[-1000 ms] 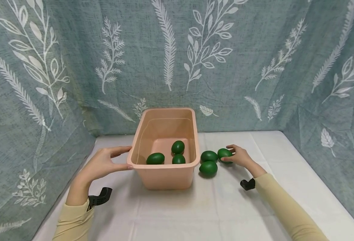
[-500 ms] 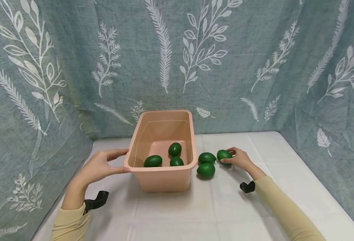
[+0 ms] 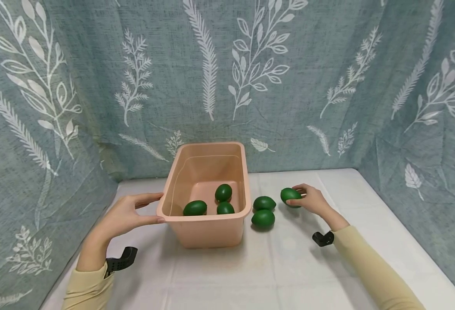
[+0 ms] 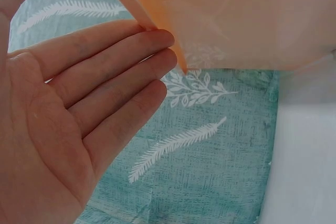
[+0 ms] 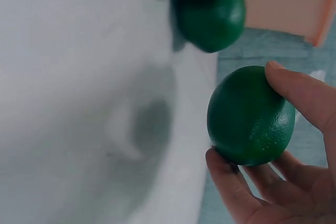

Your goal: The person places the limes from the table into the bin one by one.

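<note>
Looks like pick-up step: right hand (image 3: 315, 201) pinches green fruit (image 5: 251, 116), apparently off the table (image 3: 212, 275), left hand's (image 3: 120, 215) straight fingers touch rim of peach bin (image 3: 208, 232) between hands, next move likely needing firm pinch, clearing two loose fruits (image 3: 263, 218) left of right hand.

You've room over the white cloth (image 3: 219, 280), lower ctr of frame. Btwn your R hand (image 3: 314, 200), w/ held fruit (image 3: 289, 196), & the pink bin (image 3: 212, 233), two green fruits (image 3: 264, 219) block the low way, mid-frame; the R rim (image 3: 246, 185) stands higher. Bin's open on top, but three inner fruits (image 3: 195, 208) crowd its lower end. Your L hand (image 3: 124, 213) blocks the L rim (image 3: 168, 181); curtain (image 3: 165, 64) walls off upper frame.
</note>
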`<state>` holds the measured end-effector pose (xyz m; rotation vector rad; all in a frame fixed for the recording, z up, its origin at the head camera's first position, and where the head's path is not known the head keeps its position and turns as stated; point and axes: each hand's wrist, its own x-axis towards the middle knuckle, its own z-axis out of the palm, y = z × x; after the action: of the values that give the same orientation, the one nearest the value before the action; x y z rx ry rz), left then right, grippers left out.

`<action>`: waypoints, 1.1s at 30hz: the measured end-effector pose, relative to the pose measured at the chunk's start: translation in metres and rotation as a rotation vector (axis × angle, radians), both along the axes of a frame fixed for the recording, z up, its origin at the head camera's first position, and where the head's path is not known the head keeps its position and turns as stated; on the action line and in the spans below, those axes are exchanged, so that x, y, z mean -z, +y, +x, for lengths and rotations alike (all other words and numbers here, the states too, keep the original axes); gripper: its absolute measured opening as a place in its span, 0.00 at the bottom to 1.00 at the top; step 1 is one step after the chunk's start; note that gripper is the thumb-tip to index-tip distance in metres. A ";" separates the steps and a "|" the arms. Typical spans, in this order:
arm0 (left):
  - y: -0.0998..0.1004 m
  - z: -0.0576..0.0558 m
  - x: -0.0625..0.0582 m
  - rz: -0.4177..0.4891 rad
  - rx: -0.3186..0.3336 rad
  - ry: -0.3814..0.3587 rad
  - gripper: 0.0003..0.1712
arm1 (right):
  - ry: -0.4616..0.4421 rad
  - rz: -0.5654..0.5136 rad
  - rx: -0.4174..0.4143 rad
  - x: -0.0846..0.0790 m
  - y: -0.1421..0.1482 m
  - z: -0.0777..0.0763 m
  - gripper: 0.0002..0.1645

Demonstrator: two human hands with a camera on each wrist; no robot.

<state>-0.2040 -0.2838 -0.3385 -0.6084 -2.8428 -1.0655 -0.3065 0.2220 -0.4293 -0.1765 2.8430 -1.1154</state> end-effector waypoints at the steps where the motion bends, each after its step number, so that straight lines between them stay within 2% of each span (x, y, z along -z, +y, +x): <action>1: 0.000 0.000 0.000 0.000 0.002 0.000 0.39 | 0.005 -0.002 -0.004 -0.003 0.000 0.001 0.42; 8: 0.000 -0.001 0.000 0.002 0.003 -0.006 0.39 | 0.041 -0.028 -0.066 -0.032 -0.006 0.002 0.43; 16: -0.001 -0.001 0.000 0.014 0.008 -0.004 0.38 | 0.080 -0.039 -0.166 -0.087 -0.029 -0.003 0.42; 23: -0.001 -0.001 0.000 0.010 0.006 0.000 0.38 | 0.112 -0.010 -0.219 -0.134 -0.060 -0.009 0.41; 29: -0.002 0.000 -0.001 0.014 0.010 0.002 0.38 | 0.111 0.032 -0.283 -0.160 -0.090 -0.013 0.39; 33: -0.002 -0.001 0.000 0.010 0.010 0.001 0.38 | 0.102 0.070 -0.324 -0.172 -0.109 -0.017 0.37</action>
<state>-0.2047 -0.2860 -0.3383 -0.6231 -2.8346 -1.0797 -0.3231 0.1128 -0.2574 -0.6781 2.7947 -0.9633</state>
